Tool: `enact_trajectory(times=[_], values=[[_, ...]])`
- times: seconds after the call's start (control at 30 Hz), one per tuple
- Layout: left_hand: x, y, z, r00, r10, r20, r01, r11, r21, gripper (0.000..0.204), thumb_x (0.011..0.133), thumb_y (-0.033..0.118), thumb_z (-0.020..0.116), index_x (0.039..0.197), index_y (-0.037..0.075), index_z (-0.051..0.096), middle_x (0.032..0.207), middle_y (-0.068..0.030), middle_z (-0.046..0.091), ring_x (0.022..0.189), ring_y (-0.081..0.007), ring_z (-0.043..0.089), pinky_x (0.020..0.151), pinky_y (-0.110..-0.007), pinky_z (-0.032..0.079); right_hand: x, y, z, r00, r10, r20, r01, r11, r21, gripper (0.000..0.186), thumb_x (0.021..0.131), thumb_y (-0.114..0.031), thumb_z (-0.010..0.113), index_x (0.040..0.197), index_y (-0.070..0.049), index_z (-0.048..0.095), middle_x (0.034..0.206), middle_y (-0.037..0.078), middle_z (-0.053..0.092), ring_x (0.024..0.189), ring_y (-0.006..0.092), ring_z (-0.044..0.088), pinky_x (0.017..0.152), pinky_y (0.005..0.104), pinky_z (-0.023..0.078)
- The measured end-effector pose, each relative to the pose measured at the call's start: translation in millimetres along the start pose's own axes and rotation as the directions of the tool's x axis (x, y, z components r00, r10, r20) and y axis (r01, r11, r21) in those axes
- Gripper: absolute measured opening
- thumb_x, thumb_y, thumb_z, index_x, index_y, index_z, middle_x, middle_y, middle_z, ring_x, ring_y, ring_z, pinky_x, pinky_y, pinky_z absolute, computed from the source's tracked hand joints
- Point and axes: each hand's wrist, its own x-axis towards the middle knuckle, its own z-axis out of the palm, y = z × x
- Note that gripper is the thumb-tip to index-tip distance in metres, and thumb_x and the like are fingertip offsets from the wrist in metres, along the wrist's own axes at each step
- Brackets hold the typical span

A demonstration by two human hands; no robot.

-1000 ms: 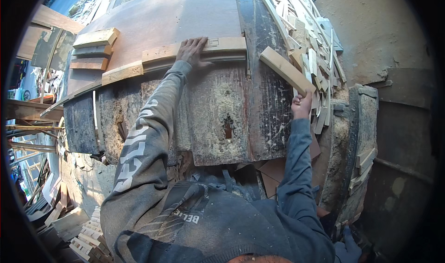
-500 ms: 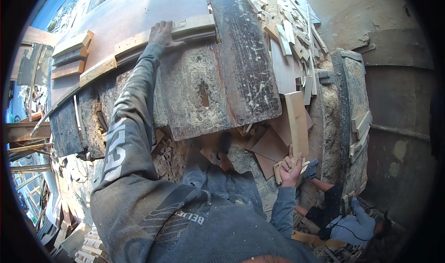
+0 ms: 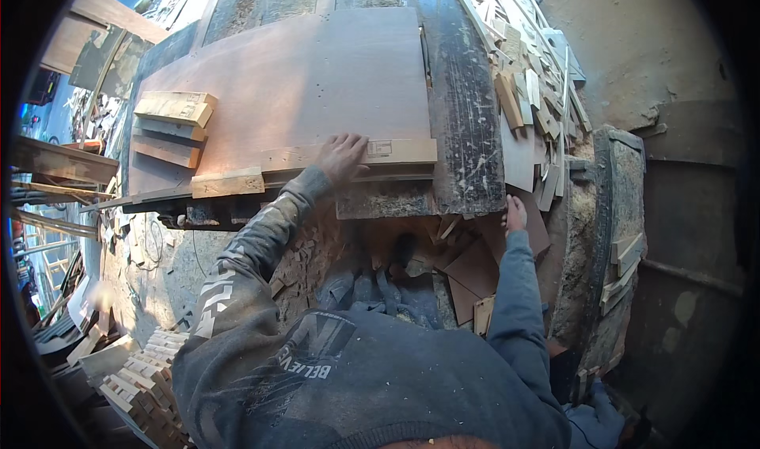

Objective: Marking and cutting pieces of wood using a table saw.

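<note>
My left hand (image 3: 343,158) lies with fingers stretched over a pale wooden strip (image 3: 293,158) along the near edge of a large reddish-brown panel (image 3: 293,77). A shorter wood block (image 3: 228,182) sits at that same edge, left of the hand. My right hand (image 3: 514,214) is at the near right corner of the dark, worn tabletop (image 3: 469,132). Its fingers are curled; whether they grip the corner or something small is hidden. Several stacked wood blocks (image 3: 170,126) rest on the panel's left side.
Offcuts (image 3: 526,77) are heaped at the back right. A dusty upright slab (image 3: 613,243) stands to the right, with small wood pieces on it. Brown sheets (image 3: 467,279) lean below the table. Stacked blocks (image 3: 146,386) stand lower left. A co-worker (image 3: 598,421) is at the lower right.
The panel, with the strip and my left hand on it, has come toward me over the worn tabletop. My right hand has let go of a wood plank and moved up to the table corner.
</note>
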Motion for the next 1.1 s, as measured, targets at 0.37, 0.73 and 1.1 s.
enact_trajectory(times=[0.37, 0.73, 1.1], values=[[-74.4, -25.5, -129.2, 0.995, 0.104, -0.009, -0.1, 0.971, 0.215, 0.055, 0.089, 0.024, 0.061, 0.138, 0.001, 0.051, 0.125, -0.0128, 0.06, 0.119, -0.0271, 0.057, 0.102, -0.041, 0.044, -161.9, 267.6, 5.1, 0.92, 0.391, 0.027, -0.365, 0.879, -0.307, 0.046, 0.095, -0.032, 0.068, 0.128, 0.0, 0.059, 0.075, 0.013, 0.067, 0.046, 0.0184, 0.053, 0.041, 0.0359, 0.04], [-253.2, -384.6, -221.3, 0.817, -0.528, 0.232, 0.307, 0.739, 0.6, 0.075, 0.095, 0.025, 0.066, 0.159, 0.03, 0.026, 0.167, -0.0025, 0.024, 0.155, -0.0279, 0.017, 0.125, -0.055, 0.02, -195.5, 158.9, 108.3, 0.962, 0.242, 0.13, -0.16, 0.878, -0.451, 0.054, 0.095, -0.035, 0.067, 0.139, -0.005, 0.055, 0.066, 0.008, 0.061, 0.045, 0.0162, 0.052, 0.041, 0.0349, 0.042], [-350.9, -358.8, -46.3, 0.646, -0.703, -0.297, 0.57, 0.703, -0.425, 0.07, 0.097, 0.014, 0.054, 0.159, 0.005, 0.024, 0.167, -0.021, 0.014, 0.156, -0.0316, 0.009, 0.126, -0.034, 0.012, -168.7, 123.4, 131.7, 0.919, 0.067, 0.389, 0.155, 0.844, -0.513, 0.045, 0.095, -0.035, 0.066, 0.131, -0.008, 0.063, 0.089, 0.01, 0.072, 0.048, 0.0152, 0.055, 0.043, 0.0327, 0.046]])
